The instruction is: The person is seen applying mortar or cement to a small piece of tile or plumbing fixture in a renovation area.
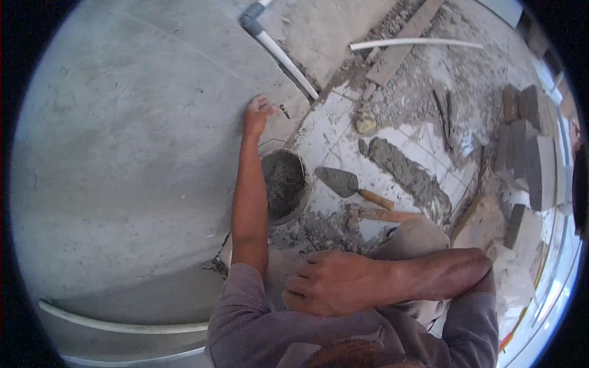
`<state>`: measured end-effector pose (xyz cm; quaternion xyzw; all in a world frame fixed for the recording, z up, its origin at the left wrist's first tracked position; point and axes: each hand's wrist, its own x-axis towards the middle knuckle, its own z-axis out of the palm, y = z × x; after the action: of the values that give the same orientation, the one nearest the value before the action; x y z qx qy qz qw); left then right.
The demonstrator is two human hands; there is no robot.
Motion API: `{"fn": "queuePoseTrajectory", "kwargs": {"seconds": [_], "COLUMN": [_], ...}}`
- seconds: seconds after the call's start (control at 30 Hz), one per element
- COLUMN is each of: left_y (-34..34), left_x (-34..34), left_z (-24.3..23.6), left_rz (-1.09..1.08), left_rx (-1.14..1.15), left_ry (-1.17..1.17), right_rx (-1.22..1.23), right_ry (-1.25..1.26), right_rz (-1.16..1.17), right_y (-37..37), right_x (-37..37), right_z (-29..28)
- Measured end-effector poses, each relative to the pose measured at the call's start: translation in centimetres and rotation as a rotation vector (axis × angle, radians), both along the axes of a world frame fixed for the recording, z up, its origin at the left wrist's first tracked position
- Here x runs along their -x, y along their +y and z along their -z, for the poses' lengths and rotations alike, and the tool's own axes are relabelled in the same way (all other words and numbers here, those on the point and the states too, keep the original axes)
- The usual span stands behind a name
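My left arm reaches forward along the grey wall, and my left hand (259,108) is closed at its surface, fingertips together. What it pinches, if anything, is too small to make out. Just right of those fingers is a small dark piece (284,111). Below it stands a bucket (305,195) of wet grey mortar (284,178), beside my left forearm. My right arm lies bent across my body. My right hand (331,282) rests with its fingers curled and its palm hidden; no object shows in it. A pointed trowel (338,181) with a wooden handle lies right of the bucket.
A wooden-handled hammer (389,215) lies near my knee. Mortar (408,175) is heaped on the white tiles. Grey blocks (524,153) are stacked at right. A white pipe (285,61) with a grey elbow runs along the wall; planks (402,46) and rubble lie beyond.
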<state>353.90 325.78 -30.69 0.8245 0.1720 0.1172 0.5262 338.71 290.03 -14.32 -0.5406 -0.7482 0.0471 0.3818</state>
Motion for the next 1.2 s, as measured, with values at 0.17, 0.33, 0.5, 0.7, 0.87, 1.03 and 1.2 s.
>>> {"fn": "queuePoseTrajectory", "kwargs": {"seconds": [0.17, 0.33, 0.5, 0.7, 0.87, 1.03, 1.2], "left_y": [0.5, 0.6, -2.6, -8.0, -9.8, -5.6, 0.1], "left_x": [0.8, 2.4, 4.6, 13.5, 20.2, 21.3, 17.5], "left_z": [-0.6, -2.1, -4.3, -8.1, -10.0, -14.1, -20.6], "left_rz": [0.054, 0.087, 0.243, 0.448, 0.469, 0.196, -0.032], "left_rx": [-0.034, -0.204, -0.512, -0.474, -0.342, -1.049, -1.596], "left_ry": [0.108, 0.327, 0.700, 0.782, 0.812, 0.367, -0.012], "right_rx": [0.040, -0.048, -0.127, 0.051, 0.830, 0.914, 0.979], "right_ry": [0.054, 0.140, 0.166, 0.273, 0.173, 0.255, 0.417], "right_rz": [-0.071, -0.061, -0.090, 0.182, 0.616, 0.562, 0.477], "right_y": [-0.2, -0.3, -0.6, -2.3, -4.1, -4.1, -3.7], "right_x": [0.2, 0.8, -0.3, -9.6, -11.1, -8.8, -8.7], "right_z": [0.4, 0.7, -0.2, 5.1, 24.3, 31.7, 31.9]}}
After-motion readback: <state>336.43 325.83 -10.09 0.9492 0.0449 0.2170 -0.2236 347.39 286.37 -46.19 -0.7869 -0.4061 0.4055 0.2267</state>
